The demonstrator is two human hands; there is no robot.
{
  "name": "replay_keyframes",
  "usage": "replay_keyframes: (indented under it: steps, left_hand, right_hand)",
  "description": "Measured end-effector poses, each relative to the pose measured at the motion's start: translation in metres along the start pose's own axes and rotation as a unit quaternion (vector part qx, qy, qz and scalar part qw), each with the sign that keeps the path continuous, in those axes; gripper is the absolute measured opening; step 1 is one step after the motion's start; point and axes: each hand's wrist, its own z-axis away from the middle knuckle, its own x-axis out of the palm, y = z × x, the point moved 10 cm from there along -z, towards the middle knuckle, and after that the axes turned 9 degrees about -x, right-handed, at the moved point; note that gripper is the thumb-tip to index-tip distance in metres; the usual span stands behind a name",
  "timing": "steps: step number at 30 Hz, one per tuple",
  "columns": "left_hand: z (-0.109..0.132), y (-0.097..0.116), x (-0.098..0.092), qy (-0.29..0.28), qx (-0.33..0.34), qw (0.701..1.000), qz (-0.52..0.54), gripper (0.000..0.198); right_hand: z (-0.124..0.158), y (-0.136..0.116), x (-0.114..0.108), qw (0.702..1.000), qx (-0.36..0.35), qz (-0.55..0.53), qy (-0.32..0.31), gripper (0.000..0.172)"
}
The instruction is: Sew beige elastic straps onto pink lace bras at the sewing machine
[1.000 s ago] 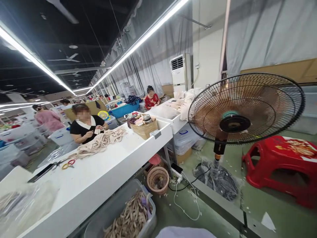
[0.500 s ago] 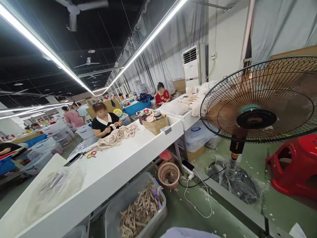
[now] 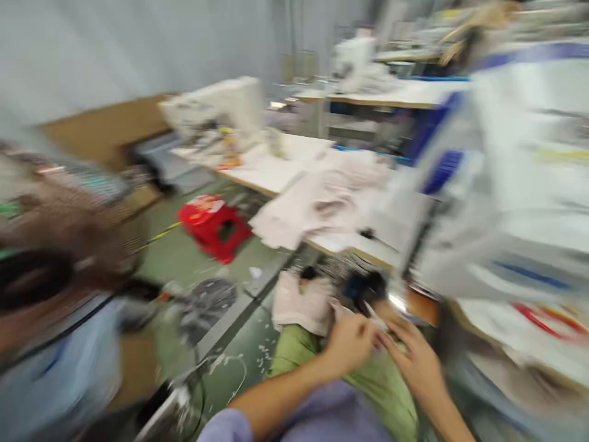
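The view is heavily blurred by motion. My left hand and my right hand meet over my lap, above green trousers. Both seem to pinch a small pale piece between them; what it is cannot be made out. A folded pale pink cloth lies on my left knee, just left of my left hand. A white sewing machine stands close above my right hand on the table.
A heap of pale pink fabric lies on the white table. A red plastic stool stands on the green floor. The fan is blurred at the left. Another sewing machine stands further back.
The view has swung sharply to the right and down, from the long white table and co-workers to my own lap, where both hands now appear.
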Motion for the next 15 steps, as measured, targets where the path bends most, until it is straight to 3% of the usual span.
replay_keyframes:
  steps: [2, 5, 9, 15]
  left_hand:
    - [0.021, -0.003, 0.012, -0.114, 0.002, 0.993, -0.004, 0.03]
    - [0.032, -0.007, -0.005, -0.189, -0.01, 0.982, -0.013, 0.037]
    - [0.029, 0.001, -0.02, -0.206, -0.016, 0.978, -0.02, 0.038]
    - [0.029, 0.008, -0.019, -0.206, -0.031, 0.978, -0.02, 0.036]
  right_hand:
    - [0.056, -0.019, -0.007, 0.994, 0.073, 0.052, 0.07, 0.025]
    - [0.074, -0.059, 0.006, 0.984, 0.066, 0.109, 0.125, 0.029]
    - [0.06, -0.078, 0.003, 0.975, 0.049, 0.131, 0.172, 0.024]
    - [0.054, -0.079, 0.0, 0.984, 0.061, 0.081, 0.145, 0.016]
